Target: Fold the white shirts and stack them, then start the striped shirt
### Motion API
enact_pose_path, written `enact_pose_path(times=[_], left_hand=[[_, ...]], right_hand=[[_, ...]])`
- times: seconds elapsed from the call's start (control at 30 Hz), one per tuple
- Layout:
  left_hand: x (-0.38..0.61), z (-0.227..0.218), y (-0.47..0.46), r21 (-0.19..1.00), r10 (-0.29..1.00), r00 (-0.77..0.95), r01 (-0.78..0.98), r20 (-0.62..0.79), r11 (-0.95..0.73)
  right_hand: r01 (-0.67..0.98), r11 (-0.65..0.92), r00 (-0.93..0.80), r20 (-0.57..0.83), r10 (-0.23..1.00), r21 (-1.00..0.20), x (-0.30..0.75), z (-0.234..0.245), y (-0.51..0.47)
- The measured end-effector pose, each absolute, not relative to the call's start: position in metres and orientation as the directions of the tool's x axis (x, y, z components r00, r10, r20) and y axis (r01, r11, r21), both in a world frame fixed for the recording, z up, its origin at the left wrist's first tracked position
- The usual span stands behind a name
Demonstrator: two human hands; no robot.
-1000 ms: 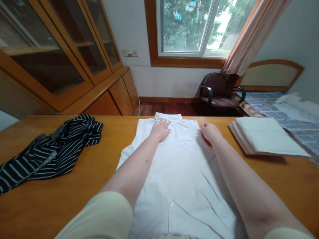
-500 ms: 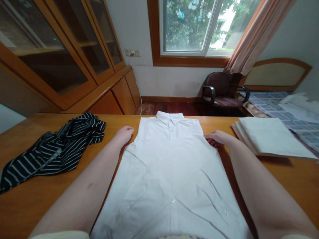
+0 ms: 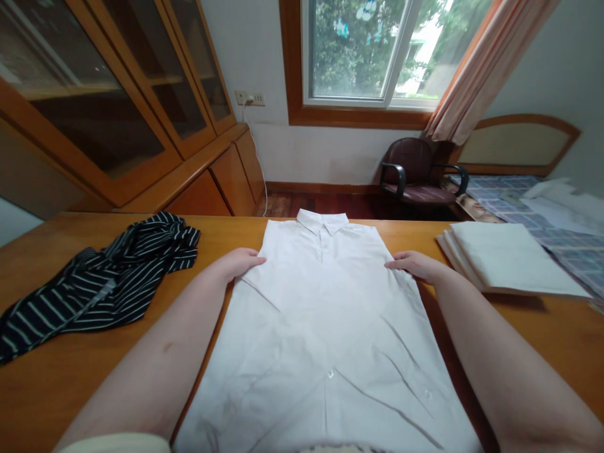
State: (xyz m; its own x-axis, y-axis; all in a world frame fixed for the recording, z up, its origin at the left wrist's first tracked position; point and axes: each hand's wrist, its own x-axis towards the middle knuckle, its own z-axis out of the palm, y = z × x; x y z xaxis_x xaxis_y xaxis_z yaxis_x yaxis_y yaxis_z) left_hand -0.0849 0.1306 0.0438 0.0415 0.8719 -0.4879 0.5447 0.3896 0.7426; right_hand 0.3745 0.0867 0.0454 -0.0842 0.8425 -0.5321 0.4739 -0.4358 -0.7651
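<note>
Well, left hand: flat, fingers together, arm reaching forward, palm down on the edge of the white shirt.
Right hand: flat too, fingers together, on the opposite edge.
Shirt: spread on the wooden table, collar away, between striped cloth and stacked white cloth.

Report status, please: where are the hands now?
Left hand, right hand: flat on white collared shirt, near its upper side edges. Dark striped garment lies apart, left.
</note>
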Motion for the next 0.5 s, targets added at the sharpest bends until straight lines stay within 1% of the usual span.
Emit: enact_pose_path(times=[0.1,0.17,0.27,0.33,0.43,0.5], left_hand=[[-0.08,0.041,0.139,0.787,0.906,-0.013,0.491,-0.424,0.375],[-0.076,0.039,0.146,0.813,0.928,-0.059,0.465,-0.368,0.352],[-0.073,0.041,0.154,0.833,0.963,-0.094,0.485,-0.253,0.266],[-0.074,0.046,0.155,0.824,0.977,-0.101,0.526,-0.187,0.212],[-0.078,0.059,0.148,0.789,0.984,-0.113,0.588,-0.14,0.18],[-0.079,0.07,0.139,0.754,0.986,-0.134,0.636,-0.103,0.165]], right_hand=[[0.446,-0.428,0.007,-0.475,0.88,-0.786,0.372,0.043,0.092],[0.437,-0.405,0.081,-0.414,0.907,-0.803,0.369,0.043,0.097],[0.455,-0.344,0.168,-0.3,0.939,-0.822,0.364,0.05,0.104],[0.458,-0.315,0.193,-0.253,0.948,-0.831,0.362,0.059,0.106],[0.457,-0.287,0.192,-0.222,0.956,-0.842,0.362,0.076,0.1],[0.496,-0.268,0.188,-0.199,0.962,-0.826,0.363,0.086,0.092]])
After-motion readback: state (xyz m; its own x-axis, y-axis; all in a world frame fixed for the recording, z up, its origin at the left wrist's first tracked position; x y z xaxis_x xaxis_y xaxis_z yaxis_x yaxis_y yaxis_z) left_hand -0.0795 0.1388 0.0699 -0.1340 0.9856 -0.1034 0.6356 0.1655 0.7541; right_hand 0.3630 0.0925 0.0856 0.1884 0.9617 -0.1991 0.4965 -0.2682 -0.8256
